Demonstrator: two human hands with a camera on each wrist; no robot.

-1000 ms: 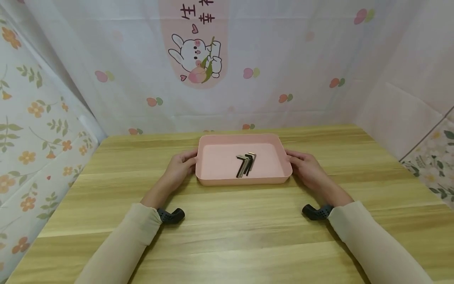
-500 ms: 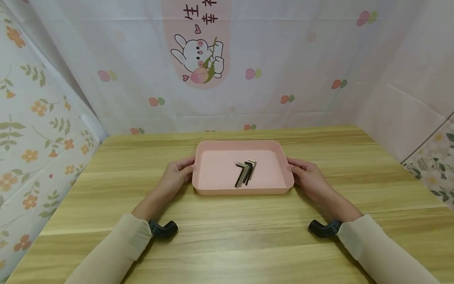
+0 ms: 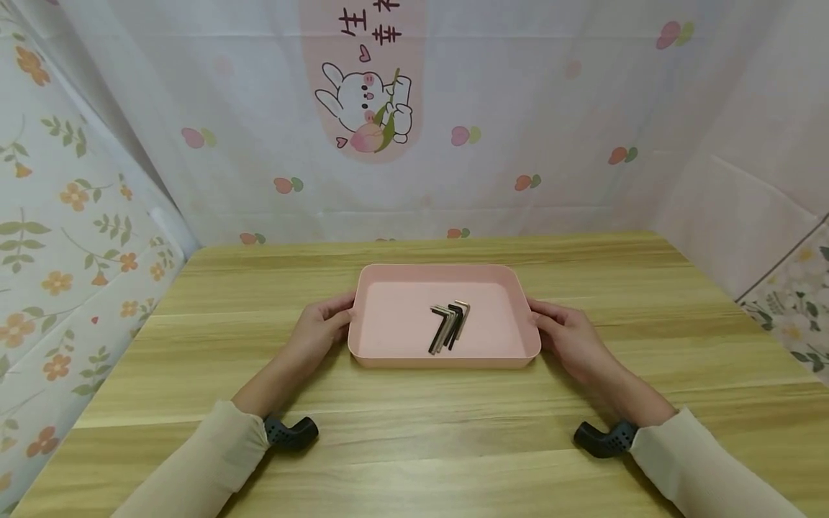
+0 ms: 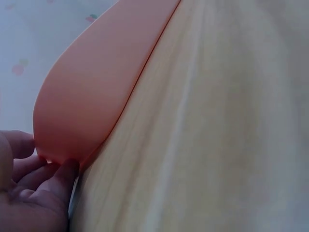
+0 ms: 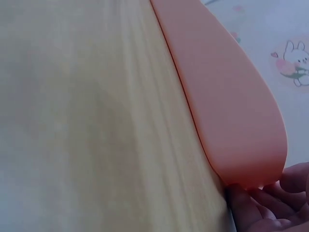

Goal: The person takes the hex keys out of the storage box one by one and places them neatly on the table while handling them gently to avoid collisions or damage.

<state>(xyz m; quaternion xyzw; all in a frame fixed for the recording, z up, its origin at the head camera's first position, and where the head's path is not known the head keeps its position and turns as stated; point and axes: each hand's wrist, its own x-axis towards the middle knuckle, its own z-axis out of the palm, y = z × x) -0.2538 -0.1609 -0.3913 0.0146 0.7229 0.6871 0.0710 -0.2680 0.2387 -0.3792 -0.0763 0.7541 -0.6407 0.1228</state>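
A shallow pink tray [image 3: 388, 316] sits between my two hands near the middle of the table. Inside it, right of centre, lies a small bunch of L-shaped hex keys [image 3: 448, 325], some black and some brass-coloured. My left hand [image 3: 315, 331] grips the tray's left end, its thumb at the rim. At the opposite end my right hand [image 3: 570, 334] holds on in the same way. Both wrist views show fingers [image 4: 43, 179] bunched against the tray's end wall [image 5: 231, 96], low by the tabletop; parts of the fingers are hidden there.
The wood-grain table [image 3: 427, 446] stretches toward me in front of the tray. Behind it hangs a white cloth [image 3: 492, 86] with a rabbit print, and a floral cloth [image 3: 84, 237] closes off the left. Each wrist wears a black curved mount [image 3: 294, 434].
The tray has come toward me across the table, hex keys inside, with both hands on its ends. My forearms have drawn back and slightly apart.
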